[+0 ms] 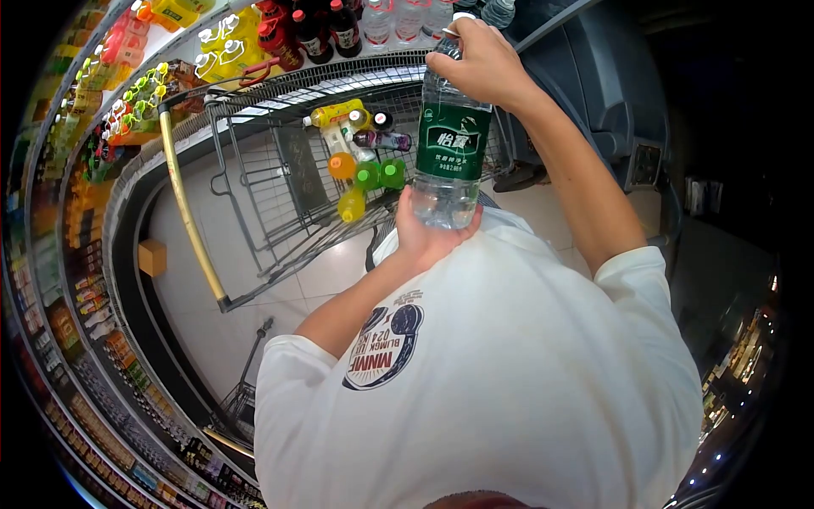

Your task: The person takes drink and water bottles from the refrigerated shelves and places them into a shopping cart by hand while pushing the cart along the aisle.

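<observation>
A large clear water bottle (449, 153) with a green label is held upright in front of my chest. My right hand (487, 64) is closed around its neck, just below the white cap. Underneath, my left hand (428, 233) cups the base, its fingers partly hidden behind the bottle. Just left of the bottle is a wire shopping cart (254, 187). Inside lie several drink bottles, among them an orange-capped bottle (342, 166), green-capped bottles (379, 174) and a dark purple bottle (381, 140).
Shelves of drinks (93, 280) curve along the left side. Yellow jugs (229, 51), dark red-capped bottles (309, 34) and clear bottles (394, 21) stand at the top. A dark grey machine-like body (610, 93) is at right. A small brown box (153, 257) sits on the floor, near another cart (242, 399).
</observation>
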A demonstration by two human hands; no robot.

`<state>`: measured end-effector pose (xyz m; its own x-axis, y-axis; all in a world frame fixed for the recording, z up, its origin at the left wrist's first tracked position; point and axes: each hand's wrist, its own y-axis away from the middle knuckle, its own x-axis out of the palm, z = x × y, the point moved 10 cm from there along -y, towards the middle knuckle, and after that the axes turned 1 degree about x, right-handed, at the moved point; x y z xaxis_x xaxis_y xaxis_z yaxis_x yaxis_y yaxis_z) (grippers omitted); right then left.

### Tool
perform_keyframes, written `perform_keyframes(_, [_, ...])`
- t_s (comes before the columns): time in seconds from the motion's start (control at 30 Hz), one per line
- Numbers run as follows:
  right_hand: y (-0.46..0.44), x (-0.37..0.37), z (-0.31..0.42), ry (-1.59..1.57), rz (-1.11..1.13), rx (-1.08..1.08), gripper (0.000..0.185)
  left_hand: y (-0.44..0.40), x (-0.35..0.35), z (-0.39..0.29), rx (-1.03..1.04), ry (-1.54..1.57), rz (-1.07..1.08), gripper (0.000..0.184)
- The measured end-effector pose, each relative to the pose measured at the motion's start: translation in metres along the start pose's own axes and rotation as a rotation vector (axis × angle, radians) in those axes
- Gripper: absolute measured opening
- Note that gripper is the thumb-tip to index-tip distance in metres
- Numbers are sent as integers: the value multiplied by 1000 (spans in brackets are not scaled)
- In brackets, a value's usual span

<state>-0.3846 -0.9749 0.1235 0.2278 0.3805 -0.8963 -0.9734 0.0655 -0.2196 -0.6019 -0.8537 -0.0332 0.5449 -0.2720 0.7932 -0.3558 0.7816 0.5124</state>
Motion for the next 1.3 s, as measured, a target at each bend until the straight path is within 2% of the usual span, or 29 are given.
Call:
perform_keyframes(0.13, [1,2,7,11,12,-7,45,2,-3,1,-8,27,11,75])
perform_keyframes(0.23, [-1,5,10,13,134,74,55,2,-6,2,-6,61,-18,75])
perform_keyframes(0.63, [3,4,14,21,112,47,59,2,-8,5,-18,68,-23,71])
perform_keyframes(1.3, [8,-10,22,9,34,20,56,-1,-13,6,1,88,-76,68])
